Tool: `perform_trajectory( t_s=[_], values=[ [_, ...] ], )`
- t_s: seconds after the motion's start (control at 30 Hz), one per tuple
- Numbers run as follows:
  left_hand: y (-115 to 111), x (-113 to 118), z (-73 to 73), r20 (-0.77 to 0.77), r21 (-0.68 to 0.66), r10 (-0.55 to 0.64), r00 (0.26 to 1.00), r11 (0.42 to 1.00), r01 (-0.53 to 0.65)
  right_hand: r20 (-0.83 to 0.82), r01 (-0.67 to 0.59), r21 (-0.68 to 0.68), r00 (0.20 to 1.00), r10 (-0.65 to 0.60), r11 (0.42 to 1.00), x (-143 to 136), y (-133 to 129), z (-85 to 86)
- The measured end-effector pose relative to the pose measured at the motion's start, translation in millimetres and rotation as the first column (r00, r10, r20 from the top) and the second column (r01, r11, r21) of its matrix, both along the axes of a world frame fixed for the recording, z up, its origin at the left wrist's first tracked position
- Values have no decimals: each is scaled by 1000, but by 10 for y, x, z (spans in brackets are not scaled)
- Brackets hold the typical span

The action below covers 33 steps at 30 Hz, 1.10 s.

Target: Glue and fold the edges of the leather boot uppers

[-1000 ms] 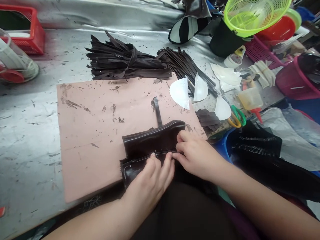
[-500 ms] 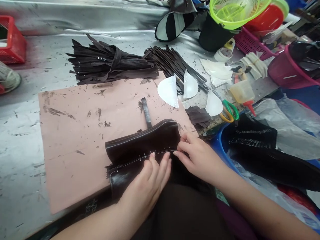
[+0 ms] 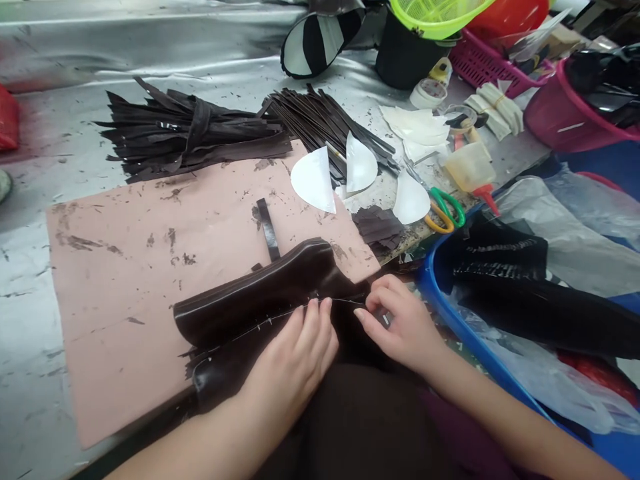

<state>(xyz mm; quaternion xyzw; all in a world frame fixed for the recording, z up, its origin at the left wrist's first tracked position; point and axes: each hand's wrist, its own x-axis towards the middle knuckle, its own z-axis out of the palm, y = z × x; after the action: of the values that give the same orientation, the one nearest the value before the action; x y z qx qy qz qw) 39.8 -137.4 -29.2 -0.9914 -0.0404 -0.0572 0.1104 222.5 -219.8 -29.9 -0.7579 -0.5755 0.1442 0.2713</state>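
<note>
A folded piece of dark brown, glossy leather lies at the near edge of a pink sheet. A thin pale line with small white tick marks runs along its seam. My left hand rests on the leather below the seam, fingers stretched out and their tips at the line. Past them, my right hand pinches at the right end of the leather, where the pale line reaches its fingertips. Whether that line there is thread or the leather's edge, I cannot tell. A narrow dark strap sticks out behind the fold.
Bundled dark strips and thinner strips lie behind the pink sheet. White curved pieces, scissors and a glue bottle are to the right. A blue tub with dark material stands beside my right arm.
My right hand has moved slightly right, away from the fold, and a longer stretch of pale line shows between my hands. The whole view has shifted, so the table things appear further left.
</note>
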Motion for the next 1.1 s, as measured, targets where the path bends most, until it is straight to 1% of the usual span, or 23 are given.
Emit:
perform_trajectory(
  t_s=[0.1,0.3,0.43,0.5,0.57,0.67,0.73,0.77,0.8,0.87,0.93,0.97,1.0,1.03,1.07,1.1],
  values=[
    [24,3,-11,5,-26,4,1000,1000,-4,-135,16,26,991,-12,1000,22,-26,-43],
    [38,9,-2,-10,-25,11,1000,1000,-12,-193,105,102,978,-84,989,49,42,-93],
    [32,23,10,3,-39,23,1000,999,-23,-229,126,111,969,-98,986,58,100,-130],
    [38,22,12,18,-54,27,999,998,-26,-192,117,94,977,-97,989,88,138,-135],
    [50,15,9,29,-71,30,999,997,-28,-112,112,52,988,-106,992,150,183,-141],
    [71,7,-7,38,-89,36,999,996,-32,49,184,-27,982,-183,983,276,236,-162],
    [75,11,-20,31,-99,36,999,995,-33,147,223,-27,965,-217,974,326,241,-153],
    [71,15,-24,28,-103,39,999,994,-35,184,208,-7,962,-204,978,330,232,-129],
    [63,16,-23,28,-106,41,999,994,-38,208,162,22,965,-163,987,321,217,-88],
    [42,-6,2,42,-105,45,998,994,-40,211,21,82,977,-39,996,280,177,34],
    [24,-90,67,88,-107,34,996,994,-24,150,-123,91,983,108,988,243,146,165],
    [21,-163,112,133,-119,38,990,993,-22,103,-176,70,980,168,982,234,142,216],
    [23,-257,161,201,-130,66,977,991,-40,50,-213,35,976,211,976,233,150,249],
    [31,-367,209,287,-137,132,949,986,-96,-4,-238,-5,971,238,971,236,169,264],
    [46,-485,254,382,-142,238,893,970,-198,-63,-255,-39,966,253,966,240,200,262],
    [67,-602,291,464,-169,376,802,926,-336,-123,-262,-59,960,253,963,242,240,247]
  ],
)
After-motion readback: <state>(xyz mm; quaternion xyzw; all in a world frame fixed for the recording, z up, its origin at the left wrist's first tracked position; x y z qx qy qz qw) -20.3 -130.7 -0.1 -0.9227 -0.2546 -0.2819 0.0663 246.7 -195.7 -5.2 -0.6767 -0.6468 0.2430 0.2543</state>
